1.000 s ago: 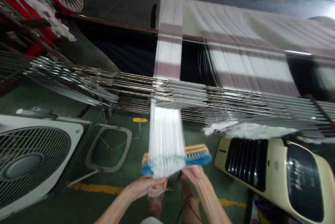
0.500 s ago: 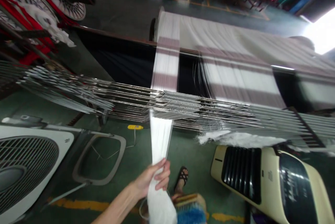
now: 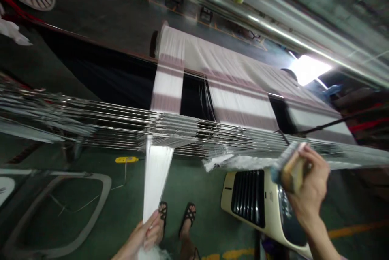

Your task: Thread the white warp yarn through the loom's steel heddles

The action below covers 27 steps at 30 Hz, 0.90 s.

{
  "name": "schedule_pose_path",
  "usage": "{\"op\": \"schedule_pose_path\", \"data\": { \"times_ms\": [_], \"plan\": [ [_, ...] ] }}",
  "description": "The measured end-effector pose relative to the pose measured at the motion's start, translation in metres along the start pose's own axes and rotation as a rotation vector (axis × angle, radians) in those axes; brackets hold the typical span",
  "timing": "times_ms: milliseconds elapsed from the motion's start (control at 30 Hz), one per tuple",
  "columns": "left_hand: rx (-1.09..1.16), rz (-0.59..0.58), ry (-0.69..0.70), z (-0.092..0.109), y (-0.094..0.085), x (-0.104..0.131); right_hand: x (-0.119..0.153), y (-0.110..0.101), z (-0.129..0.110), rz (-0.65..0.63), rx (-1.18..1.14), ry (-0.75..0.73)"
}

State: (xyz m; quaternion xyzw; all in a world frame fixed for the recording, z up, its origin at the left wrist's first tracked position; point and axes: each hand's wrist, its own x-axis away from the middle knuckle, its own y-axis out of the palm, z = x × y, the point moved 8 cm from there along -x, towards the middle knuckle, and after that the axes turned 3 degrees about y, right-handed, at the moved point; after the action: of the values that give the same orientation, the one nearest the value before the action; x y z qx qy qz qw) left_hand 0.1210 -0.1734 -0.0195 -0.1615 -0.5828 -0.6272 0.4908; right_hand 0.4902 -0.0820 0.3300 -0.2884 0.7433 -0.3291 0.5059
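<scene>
My left hand (image 3: 150,229) is closed around a bundle of white threads (image 3: 156,175) at the bottom centre, and the loose ends hang below it. The bundle runs up taut through the heddles (image 3: 179,128) to the white and mauve warp sheet (image 3: 167,82) behind. On the right, my right hand (image 3: 311,179) is raised and grips a wooden-backed brush (image 3: 290,169). The brush is blurred, with its bristles facing up and left, in front of the heddle rows. More warp threads (image 3: 243,102) spread out to the right of the held bundle.
Beneath the heddles at right stands a cream and black appliance (image 3: 252,199). A yellow tool (image 3: 127,159) hangs by a cord left of the bundle. A grey frame (image 3: 103,195) is at lower left. Metal pipes (image 3: 273,25) cross the upper right.
The view has shifted to the right. My right hand has come into sight, with the brush raised from the bottom centre to the right. My left hand still holds the bundle, now lower in view.
</scene>
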Motion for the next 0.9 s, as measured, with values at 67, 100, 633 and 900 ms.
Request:
{"op": "schedule_pose_path", "data": {
  "times_ms": [67,100,633,900],
  "plan": [
    [0.037,0.008,0.038,-0.005,-0.006,0.005,-0.039,0.027,0.014,-0.044,0.298,-0.048],
    [0.050,-0.011,0.047,-0.006,-0.006,0.008,-0.054,0.043,0.027,-0.069,0.409,-0.028],
    [0.323,-0.069,0.154,-0.008,0.011,0.041,0.204,0.177,-0.157,-1.232,-0.814,0.584],
    [0.321,0.046,0.231,-0.017,-0.011,0.067,0.310,0.216,-0.248,-1.278,-1.102,0.816]
  ]
}}
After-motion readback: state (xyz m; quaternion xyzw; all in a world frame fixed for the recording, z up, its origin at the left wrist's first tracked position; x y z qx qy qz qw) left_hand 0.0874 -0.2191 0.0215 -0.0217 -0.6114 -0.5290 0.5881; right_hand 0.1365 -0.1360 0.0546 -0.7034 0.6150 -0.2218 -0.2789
